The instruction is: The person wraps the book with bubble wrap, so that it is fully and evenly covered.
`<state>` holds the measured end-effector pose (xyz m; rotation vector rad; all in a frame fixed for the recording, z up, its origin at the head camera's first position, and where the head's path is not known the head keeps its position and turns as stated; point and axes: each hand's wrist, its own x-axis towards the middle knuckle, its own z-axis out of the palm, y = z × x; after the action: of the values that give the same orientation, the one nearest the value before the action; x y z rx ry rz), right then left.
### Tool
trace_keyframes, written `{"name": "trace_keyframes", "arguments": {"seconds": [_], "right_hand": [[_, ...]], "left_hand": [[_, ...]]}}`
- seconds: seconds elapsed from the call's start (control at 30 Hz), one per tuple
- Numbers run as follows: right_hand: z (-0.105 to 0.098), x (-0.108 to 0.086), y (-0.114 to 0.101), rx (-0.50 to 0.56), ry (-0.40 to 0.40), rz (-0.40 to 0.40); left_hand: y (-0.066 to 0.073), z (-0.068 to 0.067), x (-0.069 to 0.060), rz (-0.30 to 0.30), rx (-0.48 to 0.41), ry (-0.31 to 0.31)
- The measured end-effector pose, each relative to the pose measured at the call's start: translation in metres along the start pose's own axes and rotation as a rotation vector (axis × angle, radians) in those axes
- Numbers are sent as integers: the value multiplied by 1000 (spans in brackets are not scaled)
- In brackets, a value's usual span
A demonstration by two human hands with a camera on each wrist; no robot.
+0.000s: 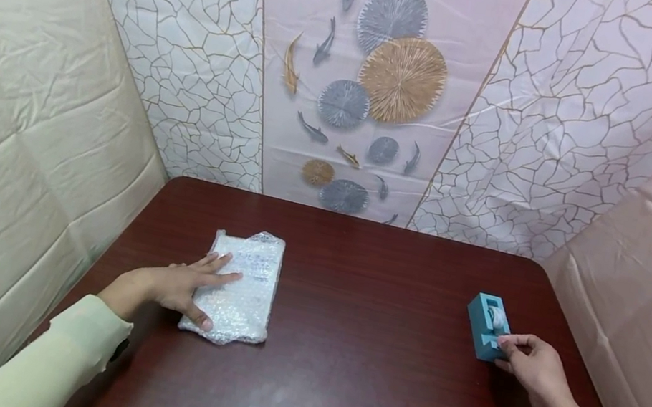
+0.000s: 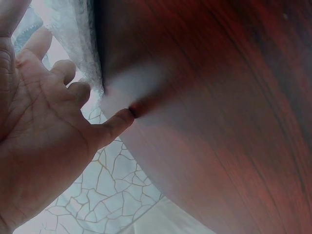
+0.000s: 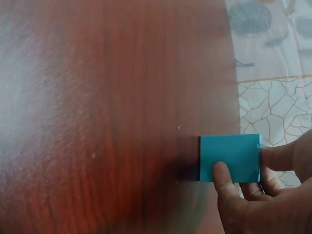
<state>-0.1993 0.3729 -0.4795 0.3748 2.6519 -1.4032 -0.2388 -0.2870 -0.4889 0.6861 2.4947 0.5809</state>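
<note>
A flat package in bubble wrap (image 1: 245, 291) lies on the left side of the table. My left hand (image 1: 180, 285) rests palm down on it with the fingers spread. The left wrist view shows this hand (image 2: 44, 107) from the palm side, beside the wrap's edge (image 2: 80, 41). On the right stands a blue tape dispenser (image 1: 482, 326) with a roll of clear tape (image 1: 497, 318) in it. My right hand (image 1: 533, 367) grips its near end with thumb and fingers. In the right wrist view, one fingertip of this hand (image 3: 263, 200) presses on the dispenser's flat end face (image 3: 234, 151).
The dark red-brown wooden table (image 1: 352, 354) stretches between the two things. A patterned cloth wall (image 1: 348, 149) stands at its far edge. Beige cloth hangs close along the left side (image 1: 16, 141) and the right side (image 1: 651, 290).
</note>
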Motion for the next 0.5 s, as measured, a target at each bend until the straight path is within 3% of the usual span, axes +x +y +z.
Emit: {"name": "trace_keyframes", "arguments": {"seconds": [0.3,0.5], "right_hand": [[-10,0,0,47,-107,31],[-12,0,6,119,-137,32]], "left_hand": [[0,-1,0,-2,-6,-10],[1,0,-1,-6,-20,-13]]}}
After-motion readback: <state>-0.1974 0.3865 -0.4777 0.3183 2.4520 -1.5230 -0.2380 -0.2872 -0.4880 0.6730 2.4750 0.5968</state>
